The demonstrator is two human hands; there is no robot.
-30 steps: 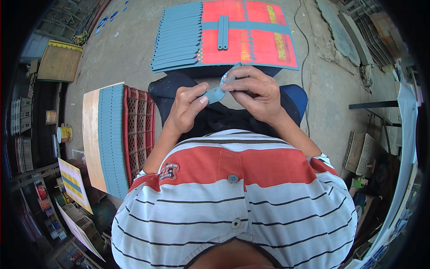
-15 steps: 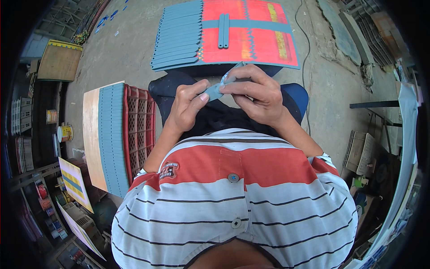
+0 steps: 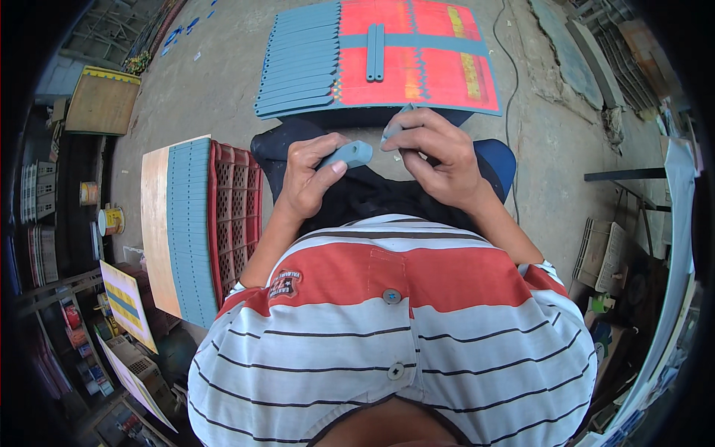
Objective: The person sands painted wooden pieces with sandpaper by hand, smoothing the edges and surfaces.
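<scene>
My left hand is closed round a blue-grey painted slat. The slat's rounded end, with a small hole in it, sticks out past my thumb. A short gap to the right, my right hand pinches a thin, folded grey-blue piece, mostly covered by my fingers; its material cannot be made out. Both hands are raised over my lap. Beyond them, a row of similar slats lies side by side on a pink and blue-grey board. Two more slats rest together at its middle.
Left of my knees stands a red plastic crate, beside a light wooden board carrying many-holed blue-grey slats. A cable runs along the concrete floor to the right. Shelves and a yellow tub are farther left.
My hands have moved apart. The folded piece has come off the slat's end with my right hand, leaving the end and its hole exposed.
</scene>
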